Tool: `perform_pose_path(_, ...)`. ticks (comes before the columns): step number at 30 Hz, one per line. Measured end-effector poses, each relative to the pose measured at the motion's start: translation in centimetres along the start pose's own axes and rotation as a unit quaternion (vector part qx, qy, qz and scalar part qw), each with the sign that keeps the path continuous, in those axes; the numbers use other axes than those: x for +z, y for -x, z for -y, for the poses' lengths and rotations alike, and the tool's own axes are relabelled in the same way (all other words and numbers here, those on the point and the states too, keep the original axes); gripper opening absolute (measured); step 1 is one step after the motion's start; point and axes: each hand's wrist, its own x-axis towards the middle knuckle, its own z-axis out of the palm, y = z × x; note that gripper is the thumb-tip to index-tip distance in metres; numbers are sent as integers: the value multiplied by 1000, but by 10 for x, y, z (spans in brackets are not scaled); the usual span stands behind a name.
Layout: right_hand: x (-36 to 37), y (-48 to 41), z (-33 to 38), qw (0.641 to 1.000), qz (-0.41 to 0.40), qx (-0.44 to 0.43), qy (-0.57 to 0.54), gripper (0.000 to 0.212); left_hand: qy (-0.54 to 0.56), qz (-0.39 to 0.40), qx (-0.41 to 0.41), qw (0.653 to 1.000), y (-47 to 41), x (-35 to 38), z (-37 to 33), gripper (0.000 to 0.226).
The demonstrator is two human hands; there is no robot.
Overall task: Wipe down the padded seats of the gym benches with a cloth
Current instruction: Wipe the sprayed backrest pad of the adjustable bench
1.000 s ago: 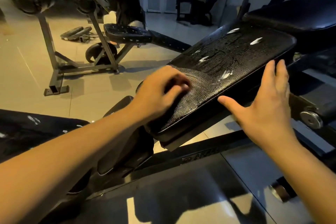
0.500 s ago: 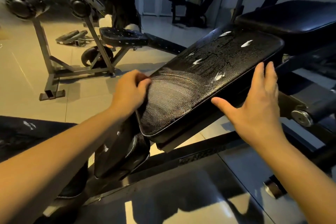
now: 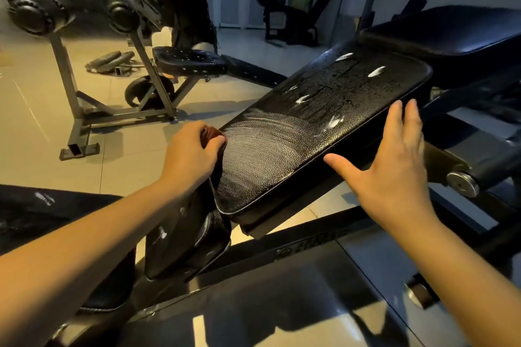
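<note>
A black padded bench seat (image 3: 324, 127) slopes up to the right, wet with droplets and white foam streaks; its near end shows curved wipe marks. My left hand (image 3: 191, 158) grips a dark cloth (image 3: 210, 134) bunched under the fingers at the pad's near left edge. Only a small dark red-brown part of the cloth shows. My right hand (image 3: 394, 166) is spread flat, fingers straight, against the pad's right side edge. A second black pad (image 3: 456, 34) lies beyond at upper right.
A smaller black pad (image 3: 183, 236) hangs below the seat's near end. The bench's black frame bar (image 3: 310, 245) crosses the tiled floor. Another bench (image 3: 189, 60) with roller pads and weight plates (image 3: 112, 60) stands at the back left. A dark pad (image 3: 42, 214) sits at far left.
My left hand has dragged the cloth from the pad's middle near end leftward to its left edge, leaving arc-shaped wipe marks. My right hand stays on the right edge.
</note>
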Motion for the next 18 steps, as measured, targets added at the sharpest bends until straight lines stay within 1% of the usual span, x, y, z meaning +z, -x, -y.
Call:
perform_pose_path(1, 0, 0, 1, 1000, -2, 0, -1, 123, 29, 11, 54, 998, 10, 0, -15, 19)
perform_pose_path(2, -1, 0, 2, 1000, -2, 0, -1, 123, 62, 30, 129, 989, 24, -1, -33, 16)
perform_pose_path(4, -1, -1, 2, 1000, 1, 2, 1, 123, 87, 78, 277, 954, 48, -6, -61, 17)
perform_pose_path(5, -1, -2, 2, 1000, 3, 2, 2, 123, 72, 85, 322, 940, 50, -5, -62, 20)
perform_pose_path(6, -1, -2, 2, 1000, 6, 2, 2, 123, 57, 73, 326, 941, 46, -3, -53, 21)
perform_pose_path(7, -2, -1, 2, 1000, 6, 2, 1, 123, 49, 49, 284, 956, 36, -1, -38, 20)
perform_pose_path(9, -2, 0, 2, 1000, 4, 4, 0, 123, 34, 7, 116, 993, 8, 0, -1, 18)
perform_pose_path(10, -2, 0, 2, 1000, 4, 5, 1, 123, 20, -4, 38, 999, 0, -2, 11, 19)
perform_pose_path(11, -1, 1, 2, 1000, 4, 5, 1, 123, 10, -11, 2, 1000, -1, -1, 14, 19)
perform_pose_path(12, -1, 1, 2, 1000, 3, 6, 0, 123, 9, -11, 17, 1000, 3, 1, 7, 18)
perform_pose_path(13, -1, 0, 3, 1000, 2, 7, -2, 123, 26, 1, 65, 998, 11, 2, -9, 16)
perform_pose_path(14, -1, 0, 3, 1000, 3, 8, -2, 123, 55, 23, 136, 989, 22, 3, -28, 13)
perform_pose_path(16, -1, 0, 3, 1000, 3, 7, 2, 123, 80, 76, 289, 951, 44, -2, -60, 15)
perform_pose_path(17, -1, -1, 3, 1000, 4, 6, 4, 123, 75, 95, 337, 934, 46, -3, -66, 17)
perform_pose_path(18, -1, -1, 3, 1000, 6, 4, 3, 123, 69, 90, 346, 931, 40, -1, -62, 18)
